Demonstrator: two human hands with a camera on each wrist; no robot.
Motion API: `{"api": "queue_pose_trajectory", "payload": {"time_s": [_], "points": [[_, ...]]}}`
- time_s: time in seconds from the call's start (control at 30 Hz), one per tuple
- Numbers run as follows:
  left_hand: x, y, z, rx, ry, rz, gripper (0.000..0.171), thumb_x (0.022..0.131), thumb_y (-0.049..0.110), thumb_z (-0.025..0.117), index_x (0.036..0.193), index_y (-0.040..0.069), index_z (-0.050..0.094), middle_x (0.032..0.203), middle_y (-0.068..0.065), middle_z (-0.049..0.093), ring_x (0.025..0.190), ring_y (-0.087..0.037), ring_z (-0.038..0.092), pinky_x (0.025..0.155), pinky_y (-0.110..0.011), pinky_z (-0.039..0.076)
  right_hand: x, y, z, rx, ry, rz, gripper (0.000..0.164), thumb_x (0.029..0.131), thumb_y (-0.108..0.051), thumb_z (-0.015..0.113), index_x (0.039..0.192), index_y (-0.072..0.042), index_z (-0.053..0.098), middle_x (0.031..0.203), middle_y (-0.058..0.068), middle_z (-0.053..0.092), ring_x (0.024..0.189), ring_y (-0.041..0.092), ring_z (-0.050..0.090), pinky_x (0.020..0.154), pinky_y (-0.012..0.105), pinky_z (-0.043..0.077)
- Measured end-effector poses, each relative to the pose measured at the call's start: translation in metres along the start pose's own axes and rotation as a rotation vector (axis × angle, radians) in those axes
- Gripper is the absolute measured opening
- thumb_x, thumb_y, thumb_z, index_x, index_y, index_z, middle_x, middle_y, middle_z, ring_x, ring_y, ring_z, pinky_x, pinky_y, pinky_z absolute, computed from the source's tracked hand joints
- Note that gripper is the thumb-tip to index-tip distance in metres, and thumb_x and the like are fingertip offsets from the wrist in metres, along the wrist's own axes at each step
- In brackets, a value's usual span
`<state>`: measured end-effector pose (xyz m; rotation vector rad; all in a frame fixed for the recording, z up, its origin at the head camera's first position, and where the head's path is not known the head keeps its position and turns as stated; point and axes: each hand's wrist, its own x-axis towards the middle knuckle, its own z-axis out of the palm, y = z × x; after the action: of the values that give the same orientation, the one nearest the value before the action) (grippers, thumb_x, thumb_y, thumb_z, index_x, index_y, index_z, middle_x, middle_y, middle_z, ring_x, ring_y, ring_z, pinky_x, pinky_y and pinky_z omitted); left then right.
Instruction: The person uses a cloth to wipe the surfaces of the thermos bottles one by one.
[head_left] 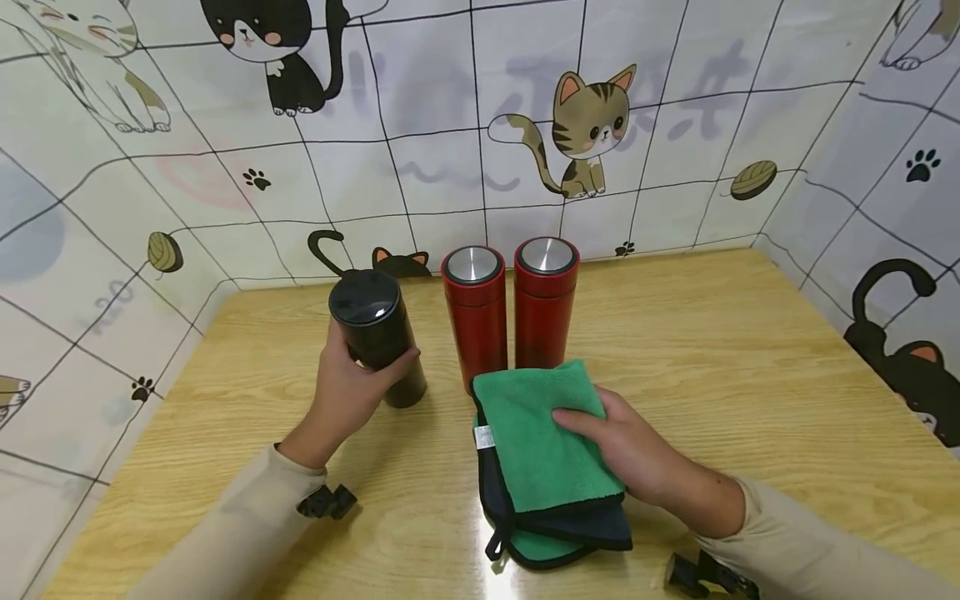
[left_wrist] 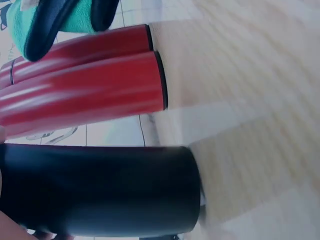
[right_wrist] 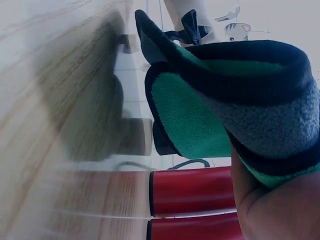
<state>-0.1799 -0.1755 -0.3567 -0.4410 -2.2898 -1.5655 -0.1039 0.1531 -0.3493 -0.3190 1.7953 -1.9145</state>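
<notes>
My left hand [head_left: 348,392] grips a black cylindrical flask [head_left: 405,379], thumb across its front, in the head view. In the left wrist view the flask [left_wrist: 100,190] lies sideways across the picture, its base very near the tabletop; whether it touches I cannot tell. My right hand [head_left: 637,450] pinches a folded green and dark grey cloth [head_left: 547,442] with black edging, thumb on top. Seen from the right wrist, the cloth [right_wrist: 190,115] hangs in folds above the table. Two red flasks [head_left: 476,325] [head_left: 546,317] with silver-topped lids stand side by side behind the cloth.
The pale wooden table [head_left: 750,350] is bordered at the back and sides by white cat-patterned sheeting [head_left: 420,175]. A black wrist device [head_left: 327,502] sits by the left cuff, and another black device [head_left: 708,575] by the right.
</notes>
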Motion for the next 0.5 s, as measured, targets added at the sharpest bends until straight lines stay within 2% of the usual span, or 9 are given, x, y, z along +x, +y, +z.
{"api": "queue_pose_trajectory", "payload": {"time_s": [0.23, 0.5], "points": [[0.0010, 0.0011, -0.0078, -0.027, 0.015, -0.123, 0.090, 0.084, 0.014, 0.081, 0.150, 0.025, 0.020, 0.140, -0.006, 0.044, 0.127, -0.024, 0.050, 0.107, -0.052, 0.042, -0.0034, -0.0013, 0.0014, 0.010, -0.020, -0.031, 0.060, 0.104, -0.024, 0.052, 0.150, 0.005, 0.029, 0.130, 0.009, 0.060, 0.108, 0.017, 0.067, 0.092, 0.034, 0.057], [0.0045, 0.0036, -0.0102, 0.034, -0.005, -0.171, 0.092, 0.084, 0.020, 0.081, 0.151, 0.019, 0.017, 0.141, -0.012, 0.045, 0.129, -0.030, 0.049, 0.107, -0.055, 0.043, -0.0067, -0.0024, 0.0029, 0.001, -0.028, -0.052, 0.059, 0.104, -0.023, 0.052, 0.150, 0.006, 0.030, 0.129, 0.009, 0.060, 0.107, 0.016, 0.068, 0.091, 0.034, 0.057]]}}
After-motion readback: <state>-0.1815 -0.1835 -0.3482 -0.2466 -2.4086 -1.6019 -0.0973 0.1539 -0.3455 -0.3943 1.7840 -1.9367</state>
